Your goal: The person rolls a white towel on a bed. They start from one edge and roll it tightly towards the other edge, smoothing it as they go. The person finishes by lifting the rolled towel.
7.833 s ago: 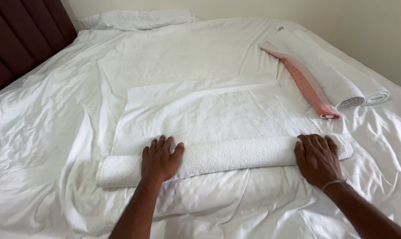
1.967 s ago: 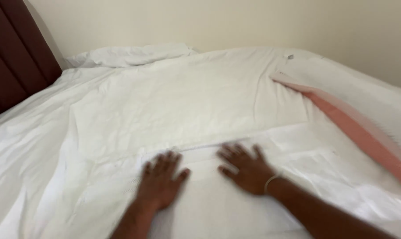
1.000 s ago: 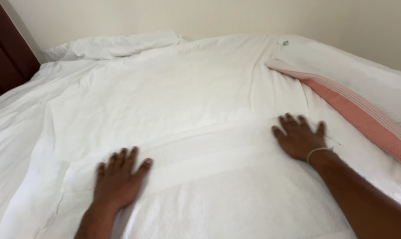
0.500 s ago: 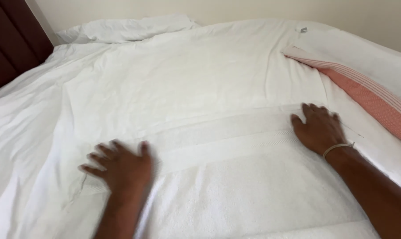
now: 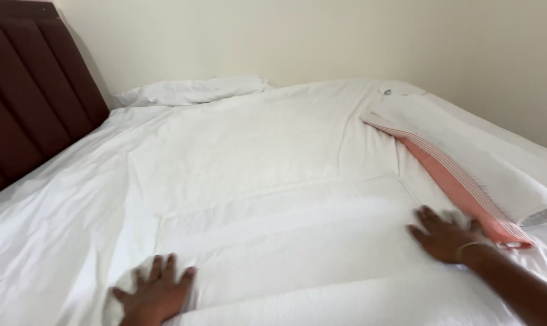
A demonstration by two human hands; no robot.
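- Both our palms press flat, fingers spread, gripping nothing: left hand [image 5: 156, 296] at the white towel [image 5: 297, 253]'s left end, right hand [image 5: 445, 235] at its right.
- Head view: we see the towel spread on the bed [image 5: 74, 223], a pink rolled cloth [image 5: 460, 184] just beside our right hand.

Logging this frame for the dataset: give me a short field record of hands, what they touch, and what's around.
left hand: flat, fingers spread, on the white towel, near its left edge
right hand: flat on the towel's right edge, thin band at the wrist
towel: spread on the bed, a thick fold nearest the camera
pink cloth: long strip right of the right hand, beside a rolled white towel
pillow: far end of the bed
headboard: dark, left
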